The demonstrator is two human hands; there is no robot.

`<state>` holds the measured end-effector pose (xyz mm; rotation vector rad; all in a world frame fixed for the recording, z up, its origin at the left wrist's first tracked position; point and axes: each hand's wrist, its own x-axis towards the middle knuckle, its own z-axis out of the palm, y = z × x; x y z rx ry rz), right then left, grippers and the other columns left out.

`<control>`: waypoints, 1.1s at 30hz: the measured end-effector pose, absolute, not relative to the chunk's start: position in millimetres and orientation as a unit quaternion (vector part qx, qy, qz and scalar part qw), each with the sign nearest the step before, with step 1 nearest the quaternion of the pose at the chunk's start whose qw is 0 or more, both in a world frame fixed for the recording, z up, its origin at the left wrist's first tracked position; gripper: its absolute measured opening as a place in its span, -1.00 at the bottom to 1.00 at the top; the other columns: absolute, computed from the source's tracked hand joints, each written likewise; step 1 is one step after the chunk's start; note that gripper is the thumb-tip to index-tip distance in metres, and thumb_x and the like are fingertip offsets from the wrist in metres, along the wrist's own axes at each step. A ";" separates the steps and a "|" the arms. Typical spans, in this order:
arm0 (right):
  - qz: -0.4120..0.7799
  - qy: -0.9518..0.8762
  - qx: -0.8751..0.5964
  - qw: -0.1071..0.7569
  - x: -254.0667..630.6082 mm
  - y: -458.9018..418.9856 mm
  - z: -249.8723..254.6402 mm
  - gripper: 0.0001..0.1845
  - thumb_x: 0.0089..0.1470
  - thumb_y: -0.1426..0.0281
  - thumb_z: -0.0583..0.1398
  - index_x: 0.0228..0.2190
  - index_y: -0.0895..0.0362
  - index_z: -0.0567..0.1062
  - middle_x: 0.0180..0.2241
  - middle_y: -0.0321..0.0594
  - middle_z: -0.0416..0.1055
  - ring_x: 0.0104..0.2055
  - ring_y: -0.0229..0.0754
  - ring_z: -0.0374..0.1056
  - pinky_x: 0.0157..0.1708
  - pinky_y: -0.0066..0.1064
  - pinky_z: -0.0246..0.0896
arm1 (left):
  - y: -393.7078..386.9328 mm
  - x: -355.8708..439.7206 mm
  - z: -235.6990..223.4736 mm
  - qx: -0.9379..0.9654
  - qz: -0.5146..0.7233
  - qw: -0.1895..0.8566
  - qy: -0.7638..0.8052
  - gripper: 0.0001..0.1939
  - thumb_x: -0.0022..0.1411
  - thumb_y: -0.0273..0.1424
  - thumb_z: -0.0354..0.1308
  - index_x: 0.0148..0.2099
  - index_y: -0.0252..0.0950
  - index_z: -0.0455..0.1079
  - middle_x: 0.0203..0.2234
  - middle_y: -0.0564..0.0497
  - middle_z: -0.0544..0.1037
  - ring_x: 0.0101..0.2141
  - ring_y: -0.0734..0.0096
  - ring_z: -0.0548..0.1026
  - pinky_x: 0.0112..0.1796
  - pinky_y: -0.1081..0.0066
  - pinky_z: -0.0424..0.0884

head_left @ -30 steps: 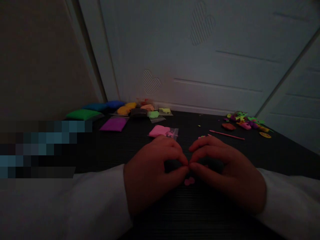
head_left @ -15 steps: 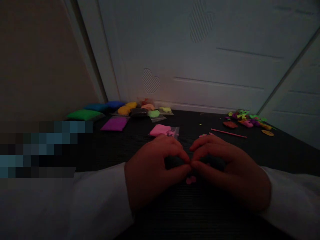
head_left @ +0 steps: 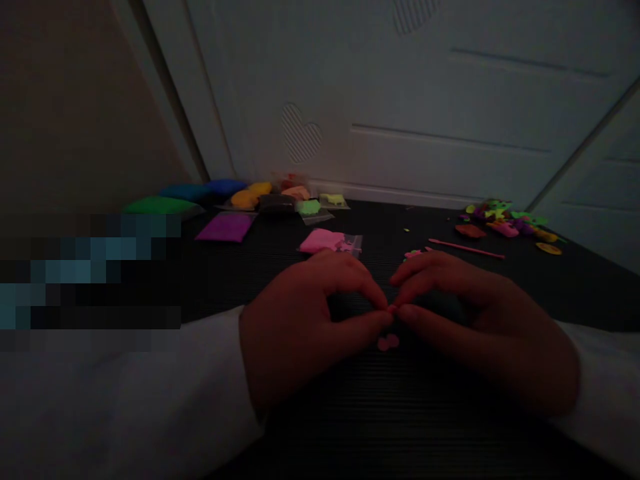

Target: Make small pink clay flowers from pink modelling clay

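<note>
My left hand [head_left: 315,327] pinches a tiny pink piece of clay [head_left: 392,309] between thumb and forefinger. From the other side my right hand [head_left: 480,327] meets it, thumb and fingertips closed in at the same piece; its exact shape is too small and dark to make out. Just below the fingertips, small flat pink clay pieces [head_left: 388,343] lie on the black tabletop [head_left: 350,413]. Beyond my left hand is an opened bag of pink clay [head_left: 323,241]. A small pink-and-green shape [head_left: 414,255] shows partly behind my right fingers.
A thin pink modelling tool [head_left: 467,249] lies beyond my right hand. Further right are a colourful heap of clay shapes [head_left: 500,217], a red piece [head_left: 470,231] and a yellowish disc [head_left: 549,249]. Purple [head_left: 226,227], green [head_left: 160,207] and other clay bags line the back left, before a white panel [head_left: 400,160].
The view has tipped downward, so everything sits higher in the picture. My right fingertips have drawn slightly apart from the left ones, and the pink piece between them now shows.
</note>
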<state>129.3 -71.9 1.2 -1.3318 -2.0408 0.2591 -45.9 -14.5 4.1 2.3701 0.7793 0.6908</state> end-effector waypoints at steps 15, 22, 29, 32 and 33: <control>0.072 -0.802 -0.506 0.310 128.5 -73.0 4.2 -0.93 -0.11 0.33 0.17 -0.48 0.05 0.42 -0.28 -0.38 0.33 -0.13 -0.28 0.20 -0.13 -0.48 0.05 | -15.0 -46.9 2.7 0.902 0.235 0.251 0.261 -0.89 -0.02 -0.31 0.13 -0.42 -0.22 0.40 -0.41 0.16 0.44 -0.34 0.52 0.37 -0.29 0.49 0.25; 0.081 -0.767 -0.567 0.289 133.5 -75.9 3.9 -0.90 -0.10 0.32 0.15 -0.52 0.08 0.42 -0.26 -0.34 0.29 -0.11 -0.27 0.17 -0.10 -0.46 -0.01 | -14.1 -48.2 2.8 0.908 0.230 0.221 0.273 -0.91 0.00 -0.34 0.10 -0.37 -0.18 0.39 -0.40 0.18 0.43 -0.33 0.52 0.36 -0.29 0.48 0.25; 0.101 -0.745 -0.607 0.258 132.2 -83.2 4.2 -0.90 -0.11 0.32 0.15 -0.56 0.07 0.40 -0.29 -0.31 0.25 -0.13 -0.23 0.14 -0.15 -0.36 0.00 | -18.3 -47.9 1.3 0.926 0.234 0.179 0.234 -0.90 0.01 -0.44 0.06 -0.41 -0.22 0.40 -0.40 0.13 0.41 -0.29 0.47 0.33 -0.25 0.42 0.22; 0.120 -0.730 -0.623 0.254 128.3 -83.5 5.0 -0.88 -0.11 0.32 0.14 -0.58 0.07 0.40 -0.35 -0.30 0.25 -0.18 -0.21 0.15 -0.18 -0.31 0.02 | -18.4 -48.7 1.1 0.933 0.233 0.170 0.215 -0.89 0.01 -0.45 0.06 -0.39 -0.23 0.40 -0.39 0.10 0.41 -0.29 0.46 0.32 -0.24 0.41 0.22; 0.124 -0.724 -0.629 0.254 127.2 -83.6 5.1 -0.88 -0.11 0.32 0.13 -0.59 0.08 0.39 -0.36 -0.30 0.25 -0.19 -0.20 0.16 -0.19 -0.30 0.02 | -18.1 -49.0 1.2 0.935 0.236 0.165 0.208 -0.89 0.01 -0.46 0.06 -0.38 -0.23 0.40 -0.38 0.09 0.40 -0.29 0.45 0.32 -0.24 0.41 0.22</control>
